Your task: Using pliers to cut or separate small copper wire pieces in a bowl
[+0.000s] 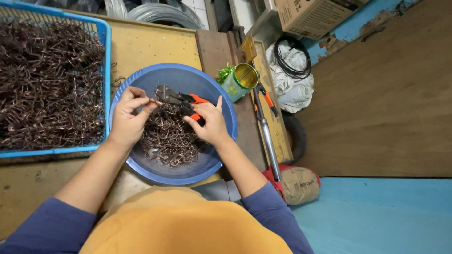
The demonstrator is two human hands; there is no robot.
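At the desk's left edge stands a blue plastic mesh crate, filled with dark brown bent wire pieces. Just beside it, near the desk's front edge, sits a round blue plastic basin holding a smaller heap of the same brown wire hooks.

The left hand is closed in a pinch on a single thin wire piece, which it presents to the head of the orange-handled steel cutting pliers above the basin. The right hand is wrapped around the orange handles; whether the blades are closed on the wire cannot be told.

Risks, as judged: the left fingertips lie very near the blades, so a squeeze with the wire held short could nip them. A cut end could spring off toward the face. Loose sharp hooks under both wrists could scratch.

Further right, a green open metal can lies tilted at the basin's rim, and a long-handled metal tool lies along the desk's right edge, where either could be knocked off.
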